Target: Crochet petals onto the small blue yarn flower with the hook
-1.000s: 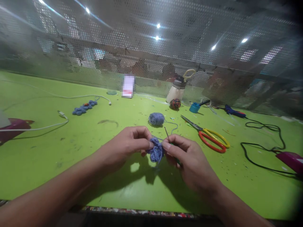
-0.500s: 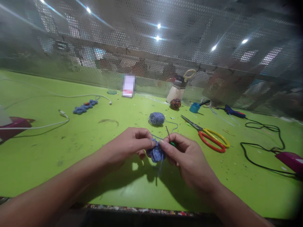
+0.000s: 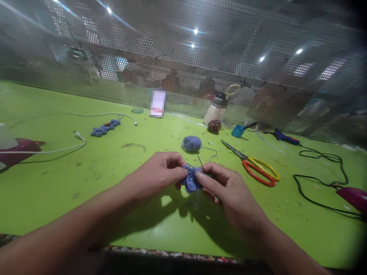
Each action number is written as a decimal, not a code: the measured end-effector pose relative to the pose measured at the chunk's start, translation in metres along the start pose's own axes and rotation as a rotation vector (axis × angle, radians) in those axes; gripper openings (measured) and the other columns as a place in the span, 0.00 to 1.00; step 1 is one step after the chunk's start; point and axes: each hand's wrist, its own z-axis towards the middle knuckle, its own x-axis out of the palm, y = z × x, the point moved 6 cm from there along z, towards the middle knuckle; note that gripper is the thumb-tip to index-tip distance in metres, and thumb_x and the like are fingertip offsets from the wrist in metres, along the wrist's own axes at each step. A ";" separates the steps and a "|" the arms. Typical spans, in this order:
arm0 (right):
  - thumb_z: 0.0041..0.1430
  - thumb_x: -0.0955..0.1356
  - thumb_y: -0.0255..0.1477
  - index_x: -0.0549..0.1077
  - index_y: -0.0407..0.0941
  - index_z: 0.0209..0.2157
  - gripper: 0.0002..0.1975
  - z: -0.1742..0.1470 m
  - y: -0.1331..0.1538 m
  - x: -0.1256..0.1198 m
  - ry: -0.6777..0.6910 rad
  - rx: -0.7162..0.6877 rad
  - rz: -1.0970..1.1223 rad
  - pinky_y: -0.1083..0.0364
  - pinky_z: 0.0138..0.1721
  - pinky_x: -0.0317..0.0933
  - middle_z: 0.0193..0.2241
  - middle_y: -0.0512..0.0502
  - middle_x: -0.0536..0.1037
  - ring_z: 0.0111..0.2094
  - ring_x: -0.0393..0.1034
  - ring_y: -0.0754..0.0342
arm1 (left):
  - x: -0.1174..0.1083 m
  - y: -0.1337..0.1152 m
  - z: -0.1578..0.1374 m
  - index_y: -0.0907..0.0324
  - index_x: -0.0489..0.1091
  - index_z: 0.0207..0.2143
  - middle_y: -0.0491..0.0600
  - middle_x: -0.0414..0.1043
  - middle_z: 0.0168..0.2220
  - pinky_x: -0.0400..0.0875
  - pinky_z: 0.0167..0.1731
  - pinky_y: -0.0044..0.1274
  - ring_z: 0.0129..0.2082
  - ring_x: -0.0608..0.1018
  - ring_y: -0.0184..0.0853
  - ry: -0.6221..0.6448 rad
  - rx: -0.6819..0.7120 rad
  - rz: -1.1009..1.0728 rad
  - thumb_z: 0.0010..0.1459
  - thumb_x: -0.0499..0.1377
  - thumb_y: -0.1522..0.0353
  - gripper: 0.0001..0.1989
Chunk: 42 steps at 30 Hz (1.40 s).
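Between my two hands, above the front of the green table (image 3: 86, 198), is a small blue-purple crocheted piece (image 3: 191, 181) with petal-like lobes. My left hand (image 3: 164, 170) pinches its left edge between thumb and fingers. On the other side my right hand (image 3: 225, 185) pinches its right edge with thumb and forefinger. A thin crochet hook (image 3: 200, 162) sticks up from the right hand, with a bit of its green handle showing among the fingers. Beyond the hands lies a ball of matching yarn (image 3: 192, 143), its strand curving round to the crocheted piece.
Scissors (image 3: 259, 170) with red and yellow handles lie to the right. Farther back are a bottle (image 3: 215, 109), a multicoloured yarn ball (image 3: 214, 126), a small blue pot (image 3: 237, 131) and a phone (image 3: 157, 103). A crocheted strip (image 3: 105, 128) and white cable (image 3: 82, 142) lie left.
Both hands stay on the crocheted piece, which is raised and turned slightly. The hook leans more to the left, and less of its green handle shows. The whole view has shifted a little.
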 end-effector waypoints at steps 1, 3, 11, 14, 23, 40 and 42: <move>0.58 0.71 0.37 0.72 0.42 0.31 0.12 0.000 0.000 0.000 0.000 0.008 0.004 0.59 0.21 0.45 0.23 0.53 0.67 0.22 0.52 0.63 | 0.000 -0.001 0.000 0.60 0.69 0.27 0.45 0.69 0.23 0.63 0.29 0.25 0.25 0.70 0.31 -0.001 0.001 -0.003 0.52 0.60 0.67 0.06; 0.57 0.71 0.36 0.72 0.42 0.30 0.12 0.000 -0.001 -0.001 -0.013 0.024 0.001 0.59 0.21 0.44 0.20 0.55 0.65 0.21 0.51 0.63 | 0.001 -0.001 0.000 0.60 0.68 0.26 0.45 0.69 0.23 0.63 0.29 0.25 0.25 0.70 0.31 -0.003 -0.006 -0.005 0.51 0.59 0.67 0.05; 0.60 0.68 0.39 0.69 0.42 0.27 0.15 0.001 -0.007 -0.003 -0.060 0.050 0.028 0.59 0.20 0.42 0.20 0.55 0.62 0.20 0.49 0.62 | 0.002 0.002 0.000 0.59 0.67 0.25 0.43 0.67 0.20 0.61 0.27 0.24 0.22 0.67 0.29 -0.034 -0.041 -0.024 0.49 0.58 0.69 0.03; 0.61 0.68 0.39 0.69 0.42 0.27 0.15 0.002 -0.009 -0.002 -0.058 0.059 0.053 0.59 0.20 0.42 0.21 0.54 0.63 0.20 0.49 0.62 | 0.004 0.001 -0.001 0.59 0.66 0.24 0.41 0.65 0.20 0.61 0.26 0.23 0.21 0.67 0.28 -0.047 -0.045 -0.100 0.49 0.59 0.69 0.04; 0.63 0.66 0.41 0.67 0.43 0.25 0.18 0.001 -0.004 -0.001 -0.048 0.033 0.053 0.58 0.21 0.43 0.19 0.55 0.60 0.20 0.50 0.61 | 0.004 0.004 -0.002 0.59 0.67 0.25 0.42 0.67 0.21 0.62 0.26 0.22 0.23 0.69 0.29 -0.026 -0.070 -0.161 0.51 0.58 0.69 0.04; 0.56 0.71 0.34 0.71 0.42 0.26 0.10 0.002 -0.003 -0.002 -0.081 0.068 0.012 0.59 0.20 0.43 0.16 0.56 0.61 0.19 0.49 0.62 | 0.003 0.003 -0.001 0.59 0.66 0.22 0.43 0.66 0.21 0.60 0.26 0.23 0.23 0.69 0.30 -0.030 -0.070 -0.120 0.49 0.59 0.68 0.06; 0.56 0.70 0.34 0.71 0.43 0.27 0.10 0.001 -0.004 -0.003 -0.076 0.077 0.019 0.59 0.20 0.43 0.17 0.56 0.61 0.19 0.49 0.62 | 0.003 0.004 -0.001 0.59 0.66 0.23 0.43 0.66 0.21 0.60 0.27 0.23 0.23 0.69 0.30 -0.023 -0.066 -0.121 0.50 0.59 0.69 0.05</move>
